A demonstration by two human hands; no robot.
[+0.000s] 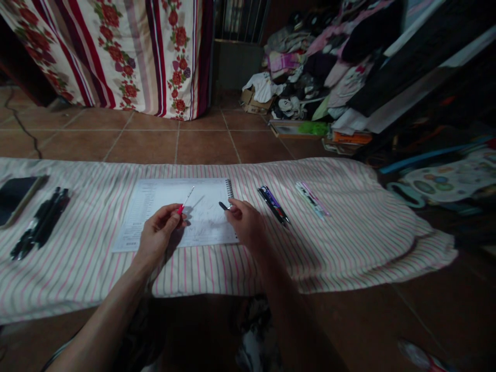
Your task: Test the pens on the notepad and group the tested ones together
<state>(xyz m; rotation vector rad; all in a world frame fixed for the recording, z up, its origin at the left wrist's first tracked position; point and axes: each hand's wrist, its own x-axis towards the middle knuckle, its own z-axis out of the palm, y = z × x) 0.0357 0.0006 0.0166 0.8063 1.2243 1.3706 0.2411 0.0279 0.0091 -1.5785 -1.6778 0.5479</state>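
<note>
My left hand [161, 227] is closed around the pink end of a slim pen-like stick [188, 195], whose thin pale shaft points up and away over the page. Held between the fingertips of my right hand [246, 219] is a dark pen part [223, 205] with a light, shiny bit; the rest of it is hidden by the fingers. Both hands are over an open spiral notebook [145, 206] with print along its left side and faint scribbles in the middle. Right of it lie several dark pens [273, 205] and a few pale pens [312, 200].
A striped cloth [349, 232] covers the low table. At its left lie several black pens [41, 225] and a dark phone-like device [17, 199]. Beyond are a tiled floor [201, 144], a floral curtain [127, 57] and a heap of clothes [310, 67].
</note>
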